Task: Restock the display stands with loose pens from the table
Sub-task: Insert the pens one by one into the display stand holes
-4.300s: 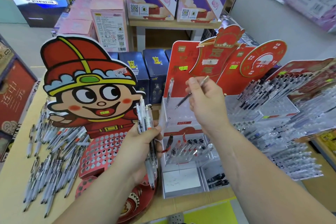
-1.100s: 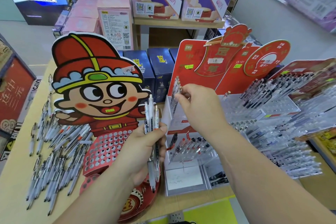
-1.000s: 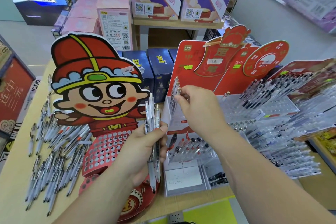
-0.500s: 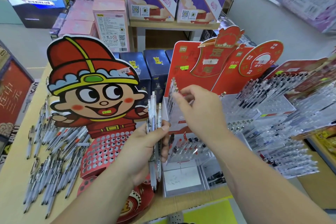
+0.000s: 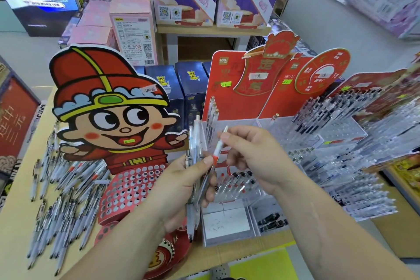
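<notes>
My left hand [image 5: 181, 186] grips a bundle of clear pens [image 5: 195, 143], held upright in front of the stands. My right hand [image 5: 254, 157] pinches one pen with a red band [image 5: 219, 145] at the top of that bundle. Behind them stands the clear tiered display stand [image 5: 238, 125] with a red backboard; a few pens [image 5: 212, 109] stand in its top left row and several red and black ones in a lower row [image 5: 236, 179]. Many loose pens [image 5: 61, 200] lie on the table [image 5: 20, 223] at the left.
A red cartoon-character stand [image 5: 109, 116] with a holed base [image 5: 131, 191] sits left of my hands. Full clear pen racks [image 5: 354, 143] crowd the right side. Dark blue boxes [image 5: 191, 88] stand behind, with pink and purple boxes on shelves beyond.
My right hand came back from the stand's top row, where pens now stand, down to the bundle in my left hand and now pinches a red-banded pen there.
</notes>
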`<state>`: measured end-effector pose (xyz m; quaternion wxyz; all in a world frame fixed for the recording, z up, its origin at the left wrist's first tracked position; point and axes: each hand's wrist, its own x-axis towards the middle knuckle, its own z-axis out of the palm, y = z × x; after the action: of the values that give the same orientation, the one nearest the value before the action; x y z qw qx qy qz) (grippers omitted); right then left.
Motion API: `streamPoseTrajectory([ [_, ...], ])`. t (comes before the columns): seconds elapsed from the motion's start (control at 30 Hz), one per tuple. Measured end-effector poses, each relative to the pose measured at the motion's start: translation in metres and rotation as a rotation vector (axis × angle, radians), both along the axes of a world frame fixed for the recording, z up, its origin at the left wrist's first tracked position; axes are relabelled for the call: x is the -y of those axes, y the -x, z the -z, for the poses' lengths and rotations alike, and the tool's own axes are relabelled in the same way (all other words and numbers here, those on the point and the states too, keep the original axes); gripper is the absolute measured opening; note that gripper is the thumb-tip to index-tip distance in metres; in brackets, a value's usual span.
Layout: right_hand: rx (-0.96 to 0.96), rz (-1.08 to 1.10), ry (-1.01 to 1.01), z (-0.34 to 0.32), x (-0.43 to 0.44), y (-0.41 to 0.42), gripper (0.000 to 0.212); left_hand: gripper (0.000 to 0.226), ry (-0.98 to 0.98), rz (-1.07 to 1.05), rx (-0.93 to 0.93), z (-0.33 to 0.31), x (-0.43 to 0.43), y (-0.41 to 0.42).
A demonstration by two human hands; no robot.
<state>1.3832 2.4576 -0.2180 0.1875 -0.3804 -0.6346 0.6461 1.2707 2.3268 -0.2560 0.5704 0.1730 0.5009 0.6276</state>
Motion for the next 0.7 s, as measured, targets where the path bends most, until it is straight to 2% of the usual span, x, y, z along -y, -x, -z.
streamPoseTrajectory([
  [0.1,-0.062,0.162,0.028,-0.012,-0.009,-0.003,0.014,0.029,0.091,-0.110,-0.015,0.010,-0.001,0.005],
  [0.27,-0.126,0.326,-0.136,-0.022,-0.024,0.000,0.019,0.024,0.133,-0.209,-0.005,0.018,0.000,0.009],
  [0.4,-0.141,0.250,-0.335,-0.018,-0.025,0.005,0.012,0.014,0.110,-0.206,0.001,0.016,0.000,0.009],
  [0.53,-0.104,0.139,-0.575,-0.014,-0.025,0.002,0.017,0.011,0.095,-0.203,-0.009,0.014,0.000,0.011],
  [0.7,-0.084,0.016,-0.689,-0.008,-0.017,0.001,0.020,0.011,0.094,-0.208,-0.003,0.017,0.000,0.013],
])
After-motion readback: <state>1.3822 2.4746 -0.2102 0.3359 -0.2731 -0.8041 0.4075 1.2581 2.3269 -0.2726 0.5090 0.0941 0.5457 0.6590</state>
